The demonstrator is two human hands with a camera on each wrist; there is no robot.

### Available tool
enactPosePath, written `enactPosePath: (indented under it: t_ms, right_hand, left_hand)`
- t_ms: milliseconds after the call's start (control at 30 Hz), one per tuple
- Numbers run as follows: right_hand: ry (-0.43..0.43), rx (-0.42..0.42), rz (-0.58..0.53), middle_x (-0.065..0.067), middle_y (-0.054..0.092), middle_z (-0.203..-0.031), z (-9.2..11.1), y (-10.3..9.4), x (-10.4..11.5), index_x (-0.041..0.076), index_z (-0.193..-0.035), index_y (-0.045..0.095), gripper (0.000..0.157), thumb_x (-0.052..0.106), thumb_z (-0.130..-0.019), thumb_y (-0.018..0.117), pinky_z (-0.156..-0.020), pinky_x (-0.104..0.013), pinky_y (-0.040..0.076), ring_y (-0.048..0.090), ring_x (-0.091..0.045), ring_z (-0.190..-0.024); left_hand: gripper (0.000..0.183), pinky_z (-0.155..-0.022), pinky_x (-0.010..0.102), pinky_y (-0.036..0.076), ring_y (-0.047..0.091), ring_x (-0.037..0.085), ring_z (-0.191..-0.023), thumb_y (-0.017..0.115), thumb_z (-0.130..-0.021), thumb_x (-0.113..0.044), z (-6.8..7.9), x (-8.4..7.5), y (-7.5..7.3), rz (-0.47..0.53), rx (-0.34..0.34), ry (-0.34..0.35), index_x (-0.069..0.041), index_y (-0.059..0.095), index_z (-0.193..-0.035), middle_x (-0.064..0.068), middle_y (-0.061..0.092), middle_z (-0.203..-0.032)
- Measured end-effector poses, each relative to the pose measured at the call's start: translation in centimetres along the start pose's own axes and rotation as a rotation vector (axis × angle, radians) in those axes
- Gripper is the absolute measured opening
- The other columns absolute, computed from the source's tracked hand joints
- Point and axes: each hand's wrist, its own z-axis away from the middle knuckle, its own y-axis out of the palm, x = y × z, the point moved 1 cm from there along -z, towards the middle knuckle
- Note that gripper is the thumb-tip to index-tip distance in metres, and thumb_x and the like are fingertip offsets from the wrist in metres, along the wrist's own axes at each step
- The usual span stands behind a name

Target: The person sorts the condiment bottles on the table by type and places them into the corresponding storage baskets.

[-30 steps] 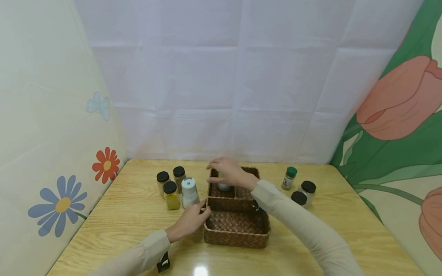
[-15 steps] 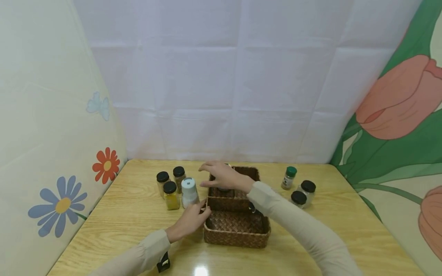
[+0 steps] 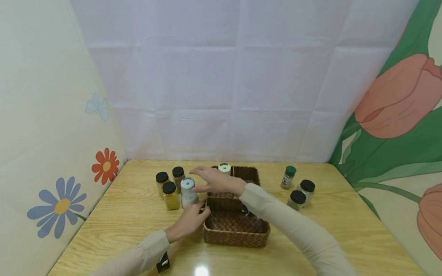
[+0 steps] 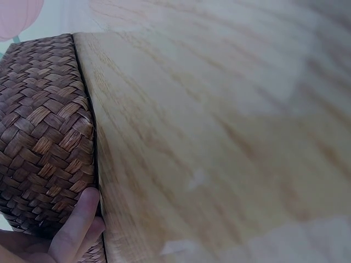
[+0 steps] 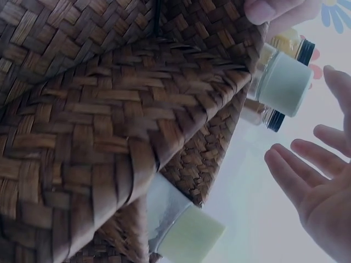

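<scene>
My left hand (image 3: 189, 221) grips the left wall of a brown woven basket (image 3: 236, 238) with several compartments. In the right wrist view its thumb (image 5: 260, 11) lies inside the wall; in the left wrist view fingers (image 4: 77, 227) press the outside. A bottle with a pale green cap (image 3: 224, 168) stands in the back left compartment, partly hidden by my right hand (image 3: 217, 180). That hand reaches over the basket's left wall, fingers spread and holding nothing. Its fingertips come close to a shaker bottle with a pale blue cap (image 3: 188, 184), which stands just left of the basket.
Left of the shaker stand jars with black lids, one with yellow powder (image 3: 171, 200). Right of the basket are a small green-capped jar (image 3: 287, 179) and two clear jars with black lids (image 3: 306, 188). A white cloth (image 3: 193, 96) hangs behind the table.
My right hand has moved left from the bottle in the back left compartment towards the pale-blue-capped shaker, uncovering the bottle's pale green cap. My left hand has kept its place on the basket.
</scene>
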Motion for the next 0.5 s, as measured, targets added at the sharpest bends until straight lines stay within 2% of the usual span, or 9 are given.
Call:
enactPosePath:
  t_ms: [200, 500]
  right_hand:
    - [0.03, 0.022, -0.004, -0.015, 0.035, -0.154, -0.4, 0.5, 0.6, 0.01, -0.153, 0.037, 0.067, 0.039, -0.098, 0.062, -0.105, -0.044, 0.042, 0.044, -0.028, -0.134]
    - [0.046, 0.064, 0.011, -0.013, 0.035, -0.154, -1.2, 1.2, 1.0, 0.008, -0.154, 0.033, 0.066, 0.037, -0.101, 0.058, -0.104, -0.038, 0.043, 0.047, -0.025, -0.132]
  left_hand:
    - [0.023, -0.042, 0.024, 0.032, 0.032, 0.005, -0.04, 0.044, -0.107, -0.018, 0.0, 0.2, 0.0, 0.003, 0.011, 0.001, -0.005, 0.062, -0.1, -0.007, 0.039, -0.051]
    - [0.025, -0.045, 0.025, 0.035, 0.035, 0.006, -0.044, 0.043, -0.107, -0.018, 0.0, 0.1, 0.0, -0.005, 0.005, 0.002, -0.011, 0.058, -0.087, -0.006, 0.042, -0.054]
